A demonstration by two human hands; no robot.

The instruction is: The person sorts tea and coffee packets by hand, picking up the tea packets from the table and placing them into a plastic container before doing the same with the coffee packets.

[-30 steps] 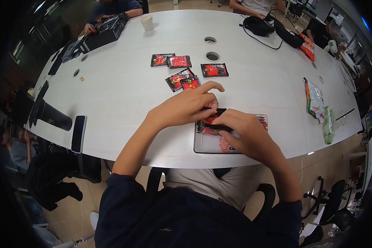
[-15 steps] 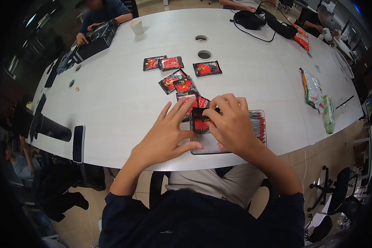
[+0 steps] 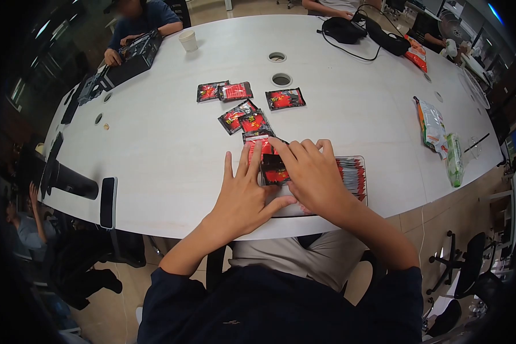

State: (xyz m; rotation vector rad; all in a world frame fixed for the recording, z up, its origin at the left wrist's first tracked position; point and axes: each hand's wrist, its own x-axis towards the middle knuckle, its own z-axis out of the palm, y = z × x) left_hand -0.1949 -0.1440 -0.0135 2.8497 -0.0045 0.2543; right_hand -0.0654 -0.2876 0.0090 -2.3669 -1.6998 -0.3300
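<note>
White and curved at its near edge, the tabletop (image 3: 172, 166) is shown in the head view, with a paper cup (image 3: 188, 40) set at its far left and a phone (image 3: 108, 202) laid near the left edge. Near the front edge, a shallow box (image 3: 366, 183) is seen with its long axis running left to right. At its right end, a row of packets (image 3: 351, 175) is packed closely together. In its left part, a dark packet (image 3: 274, 168) is reached by the bent fingers of the right hand (image 3: 320, 178); whether it is gripped cannot be told. The left hand (image 3: 241, 195) is spread open, its fingertips over a red packet (image 3: 258, 147) just beyond the box. Farther out, a lone packet (image 3: 285, 99) is laid flat, its long axis nearly crosswise. Glossy black and red wrapping is seen, with yellow printing on some packets. Much of the box's middle is hidden by the right hand, and printed words are too small to be read.
</note>
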